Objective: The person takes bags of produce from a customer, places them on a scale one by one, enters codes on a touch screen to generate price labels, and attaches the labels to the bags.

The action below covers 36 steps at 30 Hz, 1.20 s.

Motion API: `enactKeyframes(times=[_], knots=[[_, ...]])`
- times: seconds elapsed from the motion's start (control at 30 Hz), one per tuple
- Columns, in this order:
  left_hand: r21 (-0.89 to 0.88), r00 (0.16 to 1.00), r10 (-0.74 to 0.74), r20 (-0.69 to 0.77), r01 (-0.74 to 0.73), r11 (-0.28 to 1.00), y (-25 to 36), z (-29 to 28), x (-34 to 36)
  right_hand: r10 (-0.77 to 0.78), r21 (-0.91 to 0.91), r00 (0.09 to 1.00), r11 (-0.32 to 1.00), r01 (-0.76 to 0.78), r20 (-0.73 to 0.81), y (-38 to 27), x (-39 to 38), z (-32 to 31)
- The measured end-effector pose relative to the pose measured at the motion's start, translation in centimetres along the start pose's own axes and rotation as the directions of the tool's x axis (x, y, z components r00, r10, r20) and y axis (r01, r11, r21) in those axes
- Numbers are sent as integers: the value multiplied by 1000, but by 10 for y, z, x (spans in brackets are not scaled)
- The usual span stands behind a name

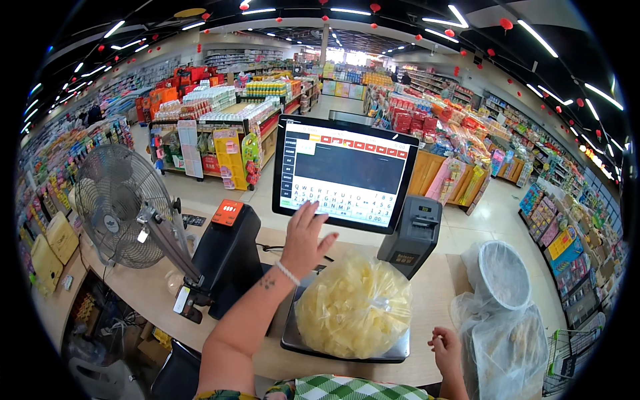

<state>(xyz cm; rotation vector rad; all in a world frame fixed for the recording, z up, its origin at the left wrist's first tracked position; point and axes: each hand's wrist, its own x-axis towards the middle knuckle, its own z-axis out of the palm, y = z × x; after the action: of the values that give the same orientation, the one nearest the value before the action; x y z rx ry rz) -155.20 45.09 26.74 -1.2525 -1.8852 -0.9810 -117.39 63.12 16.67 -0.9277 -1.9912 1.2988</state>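
My left hand (305, 240) reaches up to the lower edge of a touchscreen register (343, 175), fingers stretched out over its on-screen keyboard. A beaded bracelet (287, 273) circles that wrist. Below it, a large clear plastic bag of pale yellow pieces (353, 307) rests on a flat scale (395, 352); what the pieces are I cannot tell. To the right of the scale, my right hand (445, 347) hovers near the counter's front edge with its fingers curled in and no visible object in them. It is apart from the bag.
A grey fan (130, 207) and a black device with an orange top (230, 253) stand left of the scale. Right of the screen is a dark printer-like box (413, 233). A plastic-lined tub (501, 275) and plastic-covered goods (510, 353) sit at right. Stocked shelves lie beyond.
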Motion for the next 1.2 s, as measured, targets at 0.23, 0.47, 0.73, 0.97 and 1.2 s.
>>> enactKeyframes(times=[0.23,0.47,0.73,0.97,1.2], knots=[[142,995,-51,-83,62,988,-51,34,64,22,-83,999,996,-26,-50,19,-20,-14],[286,995,3,-96,25,958,-73,47,96,52,-67,992,996,-60,-115,19,-25,-20],[-158,984,60,165,-33,987,-14,40,49,11,-93,998,996,-16,-54,24,-5,-10],[-499,671,386,633,-28,866,84,22,0,-164,-187,982,966,179,93,-25,52,3],[-403,633,491,598,-293,867,110,36,-24,-402,-152,911,899,411,88,-62,121,23]])
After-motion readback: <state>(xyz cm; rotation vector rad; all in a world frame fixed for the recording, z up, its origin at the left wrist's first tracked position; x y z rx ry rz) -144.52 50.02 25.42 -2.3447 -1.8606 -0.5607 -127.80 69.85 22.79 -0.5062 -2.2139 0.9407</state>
